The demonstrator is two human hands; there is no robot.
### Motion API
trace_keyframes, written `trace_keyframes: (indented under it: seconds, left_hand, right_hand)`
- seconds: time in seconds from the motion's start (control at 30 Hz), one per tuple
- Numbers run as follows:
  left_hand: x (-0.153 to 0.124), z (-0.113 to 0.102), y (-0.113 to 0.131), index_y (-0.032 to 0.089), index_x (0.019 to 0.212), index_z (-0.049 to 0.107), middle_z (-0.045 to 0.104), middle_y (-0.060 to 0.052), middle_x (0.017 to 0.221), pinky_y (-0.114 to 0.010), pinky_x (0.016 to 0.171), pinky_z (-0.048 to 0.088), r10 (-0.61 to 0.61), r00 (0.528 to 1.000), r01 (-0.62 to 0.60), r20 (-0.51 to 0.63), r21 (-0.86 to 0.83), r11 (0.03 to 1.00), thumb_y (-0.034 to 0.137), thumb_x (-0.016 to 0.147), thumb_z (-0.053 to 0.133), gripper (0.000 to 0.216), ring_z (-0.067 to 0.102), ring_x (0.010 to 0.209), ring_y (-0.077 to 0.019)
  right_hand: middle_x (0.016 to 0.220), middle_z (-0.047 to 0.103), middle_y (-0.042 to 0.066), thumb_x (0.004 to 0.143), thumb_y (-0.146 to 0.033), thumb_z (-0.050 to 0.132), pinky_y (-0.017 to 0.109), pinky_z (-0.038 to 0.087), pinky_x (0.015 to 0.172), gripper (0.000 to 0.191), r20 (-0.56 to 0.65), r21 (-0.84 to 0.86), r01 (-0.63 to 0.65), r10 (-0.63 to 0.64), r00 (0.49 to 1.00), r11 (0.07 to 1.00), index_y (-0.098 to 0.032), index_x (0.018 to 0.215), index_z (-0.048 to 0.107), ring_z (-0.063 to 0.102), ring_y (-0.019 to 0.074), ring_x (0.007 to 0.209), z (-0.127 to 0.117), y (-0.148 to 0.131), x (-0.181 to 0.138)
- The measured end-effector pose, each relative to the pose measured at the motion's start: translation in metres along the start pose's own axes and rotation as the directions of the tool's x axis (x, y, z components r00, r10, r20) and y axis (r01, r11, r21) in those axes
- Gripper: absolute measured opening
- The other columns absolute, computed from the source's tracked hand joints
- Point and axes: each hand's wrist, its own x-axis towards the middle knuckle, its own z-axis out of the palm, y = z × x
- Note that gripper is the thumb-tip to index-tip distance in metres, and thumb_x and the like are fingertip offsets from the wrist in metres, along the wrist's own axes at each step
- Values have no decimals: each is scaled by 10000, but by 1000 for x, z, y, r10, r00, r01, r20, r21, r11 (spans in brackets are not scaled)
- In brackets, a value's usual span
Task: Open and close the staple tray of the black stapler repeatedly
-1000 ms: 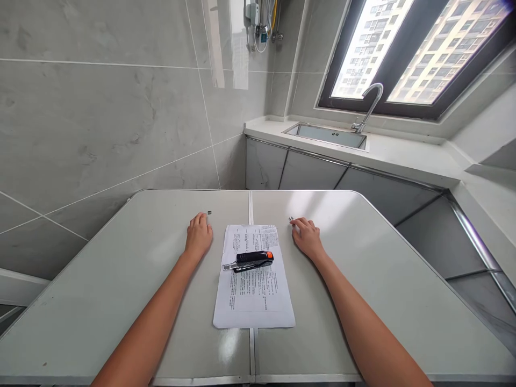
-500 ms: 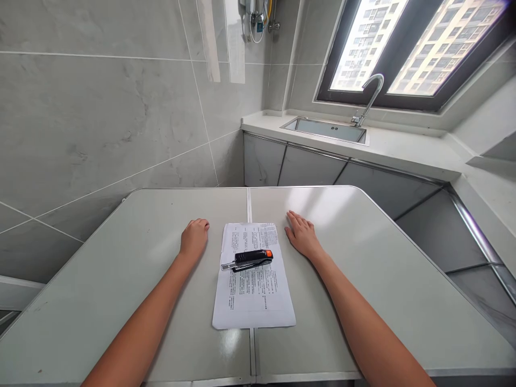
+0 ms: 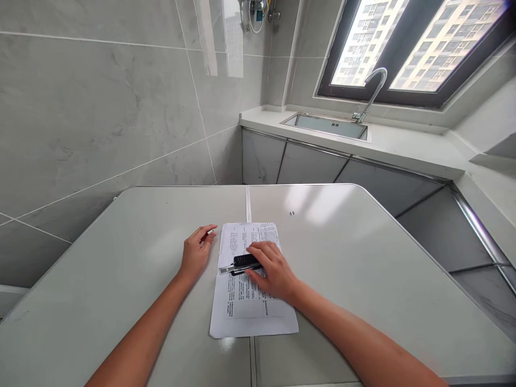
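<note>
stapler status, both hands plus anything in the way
Right hand over stapler, grip unclear. Left hand beside paper, partly curled. Stapler atop paper, silver end exposed. Two small bits beyond, clear of it.

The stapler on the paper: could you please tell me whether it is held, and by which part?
The right hand has its grip on the stapler, at the end opposite its protruding metal strip.

Two hands [image 3: 274,269], one stapler [image 3: 241,261], two tiny metal bits [image 3: 293,213], one bench [image 3: 121,269], one sink [image 3: 314,123], one faucet [image 3: 373,98], one window [image 3: 393,54] showing. Paper [image 3: 245,320] is showing one top sheet; total unclear.
</note>
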Motion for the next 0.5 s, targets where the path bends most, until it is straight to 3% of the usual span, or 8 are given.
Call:
trace_keyframes:
  seconds: [0.13,0.33,0.5]
  left_hand:
    - [-8,5,9,249,1286,635,766,-64,1077,-370,923,553,-9,997,17,77,-113,993,469,974,613,383,712,978,-211]
    - [-13,6,14,216,1056,642,748,-137,1217,-465,989,569,-7,976,70,217,-284,956,480,948,658,286,720,1092,-268]
    - [-17,5,20,222,1048,660,732,-132,1263,-511,1113,498,77,942,21,325,-288,957,426,959,657,222,654,1253,-283]
  right_hand:
    - [1174,695,135,1007,-314,581,468,498,889,379,67,-61,43,-39,997,997,-193,1364,532,622,281,1033,10,-6,-1]
    - [1091,722,104,980,-312,648,437,500,851,344,12,0,-86,86,996,996,-234,1311,596,644,261,974,14,8,-5]
    - [983,740,52,968,-265,669,415,477,817,250,-151,98,-96,110,982,991,-263,1217,653,652,227,891,10,13,-6]
